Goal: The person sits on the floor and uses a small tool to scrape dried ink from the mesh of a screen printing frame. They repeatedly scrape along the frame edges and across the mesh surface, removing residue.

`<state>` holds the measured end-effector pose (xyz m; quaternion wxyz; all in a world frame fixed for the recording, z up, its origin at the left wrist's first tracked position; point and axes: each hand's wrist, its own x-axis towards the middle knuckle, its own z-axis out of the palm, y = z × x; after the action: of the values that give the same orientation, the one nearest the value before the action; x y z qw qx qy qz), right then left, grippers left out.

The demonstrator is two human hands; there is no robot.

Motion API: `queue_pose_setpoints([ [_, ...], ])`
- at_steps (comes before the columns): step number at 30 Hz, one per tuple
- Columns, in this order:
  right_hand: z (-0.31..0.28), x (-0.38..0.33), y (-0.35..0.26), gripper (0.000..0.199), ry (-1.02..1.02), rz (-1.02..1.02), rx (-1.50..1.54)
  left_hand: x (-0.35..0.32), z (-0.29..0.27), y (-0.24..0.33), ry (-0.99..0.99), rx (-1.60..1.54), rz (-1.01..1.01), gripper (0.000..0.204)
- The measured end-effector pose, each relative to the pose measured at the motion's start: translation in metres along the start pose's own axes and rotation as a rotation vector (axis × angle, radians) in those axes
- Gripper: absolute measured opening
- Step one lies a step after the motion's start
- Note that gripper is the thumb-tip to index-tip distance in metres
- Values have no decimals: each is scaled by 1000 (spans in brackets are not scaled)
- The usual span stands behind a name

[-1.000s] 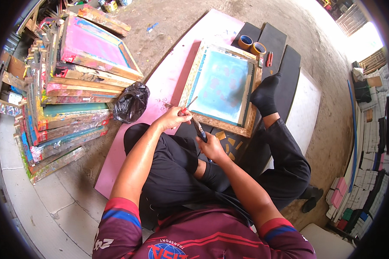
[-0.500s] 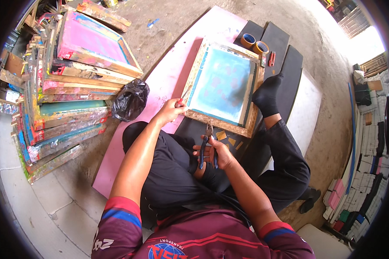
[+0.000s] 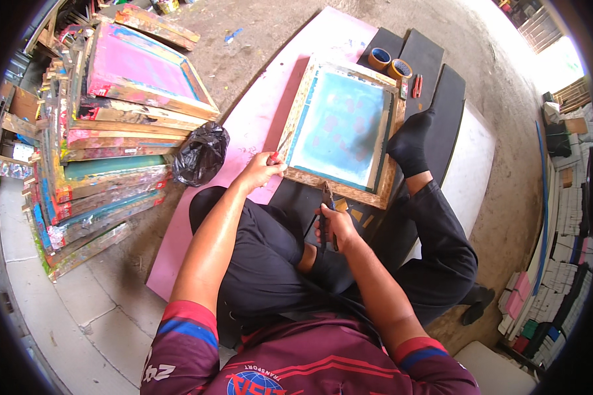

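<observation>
A wooden screen-printing frame [image 3: 301, 176] with blue-and-white mesh lies before me, tilted slightly clockwise. At its near left corner, my left hand [image 3: 262, 172] is closed around a red-handled screwdriver [image 3: 273, 158], whose thin shaft points up along the frame's left side. My right hand [image 3: 336, 227] grips a pair of pliers [image 3: 327, 193] by the dark handles. The pliers' jaws point away from me and reach the frame's near edge; whether they pinch anything is too small to tell. My socked foot [image 3: 410, 141] rests against the frame's right side.
Stacked printing frames [image 3: 138, 92] stand at the left, beside a black plastic bag [image 3: 201, 155]. Two tape rolls [image 3: 399, 68] and a red tool [image 3: 417, 86] lie beyond the frame on dark boards [image 3: 445, 99]. A pink board [image 3: 244, 131] extends under the frame. White stacked material lines the right.
My right hand has closed around the pliers' handles, which were spread before, and the jaws have risen slightly toward the frame's edge. My left hand stays nearly in place.
</observation>
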<state>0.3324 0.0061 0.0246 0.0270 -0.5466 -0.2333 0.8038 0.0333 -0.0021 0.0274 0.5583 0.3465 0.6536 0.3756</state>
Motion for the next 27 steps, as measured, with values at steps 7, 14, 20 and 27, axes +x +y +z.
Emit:
queue_pose_setpoints([
  [7, -21, 4, 5, 33, 560, -442, -1221, 3, 1, 1, 22, 27, 11, 17],
  [14, -40, 7, 22, 27, 531, -651, -1390, 17, -13, -16, 402, 351, -138, 28],
  [20, -26, -8, 26, 30, 462, -799, -1286, 20, -34, -14, 569, 611, -306, 46],
  [27, 21, -16, 0, 28, 390, -803, -1265, -8, -11, 10, 112, -47, -69, 34],
])
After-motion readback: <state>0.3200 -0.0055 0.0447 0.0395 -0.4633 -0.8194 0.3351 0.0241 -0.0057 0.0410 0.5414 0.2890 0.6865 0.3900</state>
